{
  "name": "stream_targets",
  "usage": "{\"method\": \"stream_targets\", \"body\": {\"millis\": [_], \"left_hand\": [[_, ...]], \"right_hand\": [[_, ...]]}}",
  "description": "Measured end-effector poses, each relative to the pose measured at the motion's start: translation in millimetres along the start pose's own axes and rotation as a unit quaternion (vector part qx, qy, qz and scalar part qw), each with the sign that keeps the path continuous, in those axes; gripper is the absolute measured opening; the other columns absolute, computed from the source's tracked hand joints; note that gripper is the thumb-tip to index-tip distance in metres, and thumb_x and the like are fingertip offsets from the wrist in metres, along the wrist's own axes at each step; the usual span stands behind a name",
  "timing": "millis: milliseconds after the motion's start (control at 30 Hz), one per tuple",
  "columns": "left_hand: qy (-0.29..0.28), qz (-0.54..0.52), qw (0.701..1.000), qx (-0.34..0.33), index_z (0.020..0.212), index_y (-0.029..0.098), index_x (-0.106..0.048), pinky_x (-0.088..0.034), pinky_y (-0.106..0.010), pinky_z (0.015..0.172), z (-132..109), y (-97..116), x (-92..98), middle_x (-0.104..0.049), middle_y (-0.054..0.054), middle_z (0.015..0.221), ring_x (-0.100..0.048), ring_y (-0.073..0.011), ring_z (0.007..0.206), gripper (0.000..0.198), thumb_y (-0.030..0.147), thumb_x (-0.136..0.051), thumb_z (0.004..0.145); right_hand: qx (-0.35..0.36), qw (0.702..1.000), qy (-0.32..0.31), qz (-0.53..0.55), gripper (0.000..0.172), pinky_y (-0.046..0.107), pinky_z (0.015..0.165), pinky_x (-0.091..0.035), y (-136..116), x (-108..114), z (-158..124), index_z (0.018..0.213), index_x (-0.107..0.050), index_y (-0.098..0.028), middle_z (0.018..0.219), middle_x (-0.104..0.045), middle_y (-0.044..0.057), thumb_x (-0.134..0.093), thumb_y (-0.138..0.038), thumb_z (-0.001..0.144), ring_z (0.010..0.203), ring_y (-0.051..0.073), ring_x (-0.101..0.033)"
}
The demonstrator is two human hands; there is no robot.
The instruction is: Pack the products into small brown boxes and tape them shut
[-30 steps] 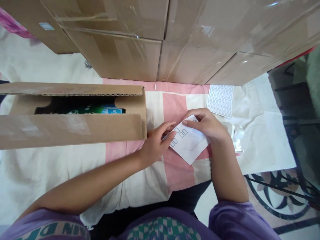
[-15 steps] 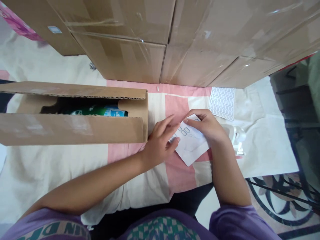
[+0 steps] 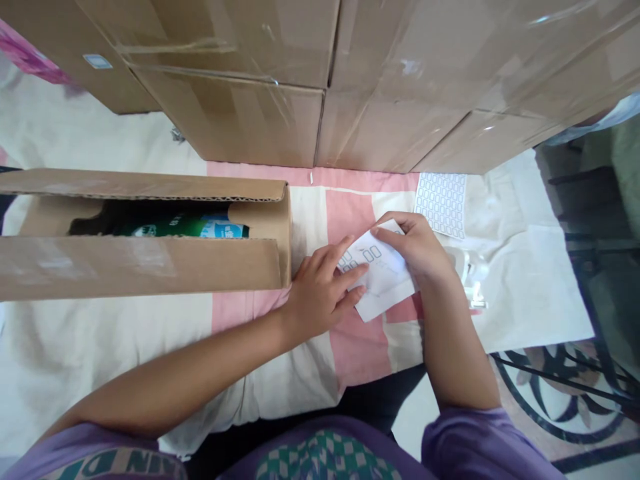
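A white sticker sheet [image 3: 383,272] with several blue-outlined rectangular labels at its left and upper part lies tilted between my hands; much of its face is blank. My right hand [image 3: 417,247] grips its upper right edge, thumb on top and the other fingers behind. Over the left edge, my left hand [image 3: 320,290] has its fingers stretched and apart, the fingertips at the printed labels. Whether a label clings to a fingertip is too small to tell. Left of that hand stands an open, narrow cardboard box [image 3: 230,267] with a green and blue package [image 3: 185,225] inside.
Large taped cardboard boxes [image 3: 260,120] stand along the back. Behind my right hand lies a fuller sticker sheet [image 3: 441,202]. A clear and white tape dispenser [image 3: 473,272] sits by my right forearm. A pink-and-cream cloth [image 3: 357,360] covers the surface.
The sticker sheet has turned and shifted slightly, its lower corner now further left and higher. My left fingers have moved a little further over it. The whole view has shifted a little.
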State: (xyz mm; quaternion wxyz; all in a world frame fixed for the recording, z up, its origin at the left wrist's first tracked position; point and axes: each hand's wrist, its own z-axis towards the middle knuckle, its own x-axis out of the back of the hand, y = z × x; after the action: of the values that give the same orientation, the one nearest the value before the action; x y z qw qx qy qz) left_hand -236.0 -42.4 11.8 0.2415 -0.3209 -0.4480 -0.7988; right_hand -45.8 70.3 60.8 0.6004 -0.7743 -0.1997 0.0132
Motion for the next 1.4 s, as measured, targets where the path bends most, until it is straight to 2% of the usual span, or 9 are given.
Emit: {"method": "stream_targets", "body": {"millis": [133, 433, 633, 733, 867, 1033, 1167, 1300, 1400], "left_hand": [[0.019, -0.026, 0.999, -0.037, 0.117, 0.020, -0.075, -0.043, -0.055, 0.109, -1.6, -2.0, -1.3, -0.042, -0.017, 0.160, -0.039, -0.0388, 0.141, 0.032, 0.038, -0.053, 0.102], [0.024, 0.006, 0.999, 0.021, 0.156, 0.018, -0.041, -0.026, -0.059, 0.118, -2.8, -3.0, -2.4, -0.028, -0.018, 0.169, -0.023, -0.0410, 0.152, 0.061, 0.047, -0.048, 0.103], [-0.003, 0.008, 0.999, 0.048, 0.155, 0.019, -0.044, -0.028, -0.059, 0.117, -1.3, -2.9, -3.3, -0.026, -0.018, 0.169, -0.025, -0.0406, 0.151, 0.060, 0.049, -0.048, 0.103], [0.016, -0.009, 0.999, 0.036, 0.144, 0.019, -0.056, -0.032, -0.057, 0.115, -0.7, -2.7, -0.9, -0.030, -0.019, 0.166, -0.029, -0.0393, 0.149, 0.049, 0.044, -0.051, 0.102], [0.054, -0.106, 0.988, -0.094, 0.097, 0.020, -0.072, -0.039, -0.050, 0.110, 0.3, -1.9, 4.9, -0.056, -0.015, 0.146, -0.047, -0.0336, 0.136, 0.022, 0.036, -0.058, 0.097], [-0.018, -0.294, 0.938, -0.181, 0.086, 0.019, -0.068, -0.048, -0.036, 0.086, 3.6, -5.6, 6.4, -0.073, -0.008, 0.104, -0.065, -0.0196, 0.092, 0.024, 0.035, -0.055, 0.099], [-0.074, -0.493, 0.867, -0.005, 0.112, 0.020, -0.073, -0.048, -0.031, 0.077, 7.8, -14.6, 2.8, -0.067, -0.008, 0.098, -0.062, -0.0178, 0.087, 0.031, 0.044, -0.058, 0.099], [-0.008, -0.651, 0.741, 0.167, 0.128, 0.023, -0.069, -0.039, -0.025, 0.063, 13.2, -19.7, 0.1, -0.055, 0.000, 0.080, -0.046, -0.0118, 0.068, 0.050, 0.059, -0.061, 0.093], [0.010, -0.677, 0.715, 0.173, 0.128, 0.023, -0.069, -0.035, -0.025, 0.061, 16.3, -19.5, -1.1, -0.051, 0.002, 0.075, -0.040, -0.0104, 0.063, 0.053, 0.059, -0.067, 0.089]], "right_hand": [[0.005, 0.996, 0.080, 0.050, 0.017, 0.025, 0.050, -0.040, 3.2, 6.9, 5.5, 0.070, -0.070, -0.021, 0.063, -0.060, -0.002, -0.082, -0.032, 0.076, 0.054, 0.012, -0.053], [0.011, 0.998, -0.050, -0.029, 0.013, 0.026, 0.055, -0.047, -5.1, -7.9, -3.3, 0.079, -0.074, -0.020, 0.074, -0.070, 0.001, -0.080, -0.032, 0.080, 0.065, 0.015, -0.062], [0.026, 0.998, -0.034, -0.037, 0.012, 0.026, 0.054, -0.045, -6.3, -10.0, -4.5, 0.076, -0.073, -0.020, 0.071, -0.067, 0.000, -0.077, -0.030, 0.082, 0.061, 0.014, -0.061], [0.017, 0.999, -0.027, -0.026, 0.013, 0.026, 0.053, -0.044, -6.1, -9.1, -4.3, 0.077, -0.072, -0.020, 0.070, -0.066, 0.000, -0.077, -0.031, 0.082, 0.061, 0.014, -0.060], [0.026, 0.999, 0.043, -0.012, 0.019, 0.025, 0.050, -0.041, -0.7, -5.6, -0.3, 0.073, -0.069, -0.019, 0.066, -0.061, -0.001, -0.078, -0.034, 0.081, 0.057, 0.012, -0.055], [0.049, 0.984, 0.170, -0.007, 0.032, 0.031, 0.052, -0.048, 26.9, 7.8, 20.5, 0.116, -0.071, -0.025, 0.078, -0.067, 0.002, -0.070, -0.038, 0.086, 0.061, 0.017, -0.061], [0.152, 0.960, 0.222, -0.071, 0.066, 0.048, 0.088, -0.060, 44.6, 19.2, 32.8, 0.157, -0.038, -0.034, 0.138, -0.065, 0.010, -0.057, -0.047, 0.095, 0.120, 0.030, -0.066], [0.272, 0.909, 0.254, -0.186, 0.055, 0.057, 0.119, -0.041, 29.8, 14.5, 20.0, 0.147, -0.052, -0.040, 0.163, -0.043, 0.003, -0.062, -0.053, 0.095, 0.153, 0.031, -0.036], [0.328, 0.917, 0.140, -0.179, 0.033, 0.056, 0.118, -0.042, 11.2, -1.2, 2.3, 0.121, -0.072, -0.034, 0.139, -0.065, 0.006, -0.065, -0.052, 0.095, 0.138, 0.032, -0.054]]}}
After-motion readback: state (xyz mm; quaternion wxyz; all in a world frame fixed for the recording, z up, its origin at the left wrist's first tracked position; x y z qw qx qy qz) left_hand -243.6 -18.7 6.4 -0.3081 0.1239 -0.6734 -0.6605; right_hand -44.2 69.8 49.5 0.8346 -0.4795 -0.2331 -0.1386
